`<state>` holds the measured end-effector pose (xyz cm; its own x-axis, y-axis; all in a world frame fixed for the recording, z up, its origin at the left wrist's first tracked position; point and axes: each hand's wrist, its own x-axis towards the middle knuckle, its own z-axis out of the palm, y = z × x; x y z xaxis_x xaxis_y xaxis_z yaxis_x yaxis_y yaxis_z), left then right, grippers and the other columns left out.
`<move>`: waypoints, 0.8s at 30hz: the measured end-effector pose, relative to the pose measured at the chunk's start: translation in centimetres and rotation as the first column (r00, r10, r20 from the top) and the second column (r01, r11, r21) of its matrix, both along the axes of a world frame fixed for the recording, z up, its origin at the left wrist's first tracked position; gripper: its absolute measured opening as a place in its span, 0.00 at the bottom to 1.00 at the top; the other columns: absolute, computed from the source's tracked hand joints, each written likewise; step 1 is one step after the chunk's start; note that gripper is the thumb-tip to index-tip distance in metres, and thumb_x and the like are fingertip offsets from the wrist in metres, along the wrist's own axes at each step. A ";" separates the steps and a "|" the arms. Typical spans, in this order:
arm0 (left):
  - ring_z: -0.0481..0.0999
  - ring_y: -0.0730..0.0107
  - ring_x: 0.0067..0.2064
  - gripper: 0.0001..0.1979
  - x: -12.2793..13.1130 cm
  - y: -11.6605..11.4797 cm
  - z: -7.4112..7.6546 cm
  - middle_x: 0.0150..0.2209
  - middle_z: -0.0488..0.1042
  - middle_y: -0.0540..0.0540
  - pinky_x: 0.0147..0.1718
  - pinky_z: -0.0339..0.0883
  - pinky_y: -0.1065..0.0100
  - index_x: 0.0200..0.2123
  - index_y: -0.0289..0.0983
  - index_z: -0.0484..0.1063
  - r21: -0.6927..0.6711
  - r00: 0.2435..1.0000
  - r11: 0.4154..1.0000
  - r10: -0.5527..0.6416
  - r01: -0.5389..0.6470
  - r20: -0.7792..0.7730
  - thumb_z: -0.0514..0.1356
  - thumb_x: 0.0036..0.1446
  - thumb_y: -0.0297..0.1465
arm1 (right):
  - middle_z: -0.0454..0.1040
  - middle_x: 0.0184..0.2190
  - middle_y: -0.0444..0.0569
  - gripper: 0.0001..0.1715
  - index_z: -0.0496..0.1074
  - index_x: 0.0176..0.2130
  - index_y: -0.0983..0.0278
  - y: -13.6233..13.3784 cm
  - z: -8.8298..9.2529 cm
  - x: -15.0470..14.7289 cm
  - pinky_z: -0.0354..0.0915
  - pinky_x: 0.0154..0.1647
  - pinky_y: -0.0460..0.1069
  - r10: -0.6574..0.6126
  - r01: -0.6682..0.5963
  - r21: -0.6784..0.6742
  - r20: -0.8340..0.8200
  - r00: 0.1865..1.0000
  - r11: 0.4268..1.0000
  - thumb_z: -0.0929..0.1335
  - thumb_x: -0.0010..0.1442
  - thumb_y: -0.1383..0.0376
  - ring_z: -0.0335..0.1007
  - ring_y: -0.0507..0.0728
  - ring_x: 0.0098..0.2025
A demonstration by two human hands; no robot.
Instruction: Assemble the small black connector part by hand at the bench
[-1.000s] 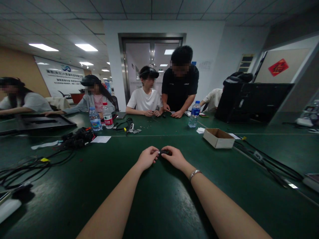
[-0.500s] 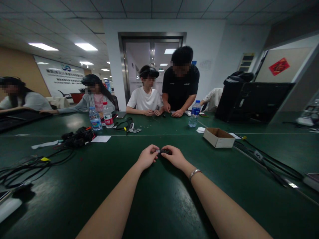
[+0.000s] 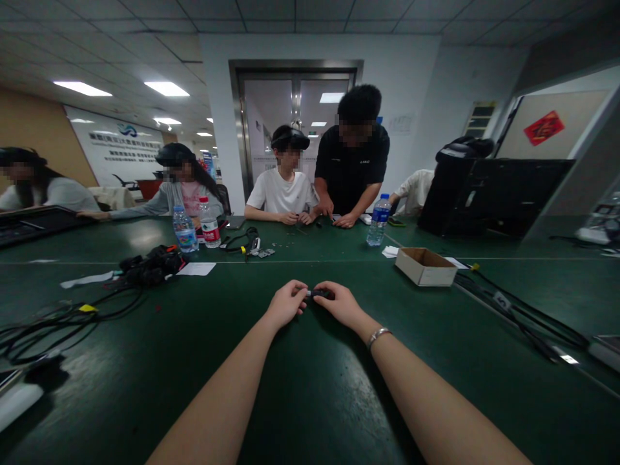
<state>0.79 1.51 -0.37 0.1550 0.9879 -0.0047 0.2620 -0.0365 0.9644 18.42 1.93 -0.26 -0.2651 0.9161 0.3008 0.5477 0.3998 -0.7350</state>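
Note:
Both hands meet over the middle of the green table, pinching a small dark stick-shaped object [image 3: 317, 293] with a silvery end. My left hand [image 3: 287, 302] has its thumb and fingers closed at the silvery end. The dark end is in the closed fingers of my right hand [image 3: 340, 302], which has a metal bracelet [image 3: 378, 338] at its wrist. Fingers cover much of the object, and it is too small for me to tell its exact kind.
A shallow open box [image 3: 426, 267] lies ahead right, beside black cables [image 3: 523, 316]. To the left are coiled cables [image 3: 72, 326] and a black gear heap [image 3: 152, 263]. Bottles [image 3: 185, 230] stand farther off. Several people sit or stand around the table [image 3: 310, 387].
My hands stay nearly in place around the small object, with only a slight shift. At far left, the dark panel by a seated person is tilted up a little more.

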 end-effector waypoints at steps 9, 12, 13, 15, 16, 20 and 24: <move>0.71 0.74 0.27 0.14 0.2 0.2 0.4 0.31 0.73 0.44 0.23 0.65 0.74 0.37 0.32 0.70 -0.059 0.999 0.997 0.043 -0.045 -0.025 0.53 0.60 0.38 | 0.74 0.36 0.47 0.12 0.74 0.40 0.65 -0.3 0.3 -0.2 0.63 0.38 0.48 -0.012 0.012 -0.007 -0.007 1.000 1.000 0.69 0.53 0.66 0.67 0.53 0.35; 0.71 0.76 0.27 0.11 0.2 0.1 0.5 0.31 0.73 0.45 0.23 0.64 0.76 0.37 0.32 0.70 -0.063 1.000 0.998 0.029 -0.029 0.001 0.55 0.59 0.35 | 0.75 0.36 0.46 0.12 0.74 0.40 0.64 -0.3 0.4 -0.2 0.63 0.38 0.48 -0.015 0.015 -0.013 -0.003 1.000 1.000 0.69 0.53 0.65 0.67 0.53 0.35; 0.70 0.77 0.27 0.10 0.2 0.1 0.5 0.32 0.73 0.45 0.23 0.64 0.76 0.38 0.32 0.70 -0.064 0.999 0.998 0.028 -0.027 0.016 0.56 0.59 0.34 | 0.75 0.36 0.46 0.12 0.74 0.40 0.64 -0.3 0.4 -0.2 0.63 0.38 0.48 -0.015 0.015 -0.013 0.001 1.000 1.000 0.69 0.53 0.66 0.67 0.53 0.35; 0.70 0.77 0.28 0.08 0.2 0.0 0.6 0.33 0.73 0.45 0.23 0.63 0.77 0.39 0.33 0.70 -0.062 0.999 0.998 0.028 -0.025 0.038 0.56 0.59 0.31 | 0.75 0.36 0.46 0.12 0.74 0.40 0.64 -0.4 0.5 -0.2 0.63 0.39 0.48 -0.017 0.017 -0.013 0.008 1.000 1.000 0.69 0.53 0.66 0.67 0.53 0.36; 0.71 0.77 0.28 0.08 0.2 0.0 0.6 0.34 0.73 0.44 0.23 0.63 0.77 0.39 0.33 0.70 -0.059 0.999 0.998 0.026 -0.024 0.043 0.56 0.58 0.30 | 0.75 0.36 0.46 0.12 0.74 0.40 0.64 -0.4 0.5 -0.2 0.63 0.39 0.48 -0.016 0.016 -0.012 0.010 1.000 1.000 0.69 0.53 0.66 0.67 0.53 0.36; 0.71 0.77 0.30 0.08 0.1 0.1 0.3 0.37 0.73 0.44 0.23 0.64 0.79 0.40 0.35 0.70 -0.055 0.998 0.998 0.020 -0.017 0.058 0.58 0.57 0.30 | 0.75 0.36 0.46 0.11 0.74 0.40 0.63 -0.4 0.4 -0.1 0.63 0.39 0.48 -0.007 0.007 0.011 0.011 1.000 1.000 0.69 0.53 0.66 0.68 0.53 0.36; 0.71 0.78 0.29 0.08 0.0 0.0 0.3 0.40 0.72 0.43 0.22 0.64 0.79 0.40 0.35 0.70 -0.020 0.999 1.000 0.020 -0.019 0.038 0.58 0.56 0.27 | 0.75 0.37 0.46 0.12 0.74 0.40 0.63 -0.2 0.2 -0.1 0.63 0.39 0.48 -0.008 0.008 0.013 0.012 1.000 1.000 0.69 0.53 0.65 0.68 0.53 0.36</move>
<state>0.75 1.53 -0.06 0.1360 0.9905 -0.0189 0.2256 -0.0123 0.9741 18.36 1.73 -0.04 -0.2618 0.9141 0.3098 0.5595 0.4052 -0.7230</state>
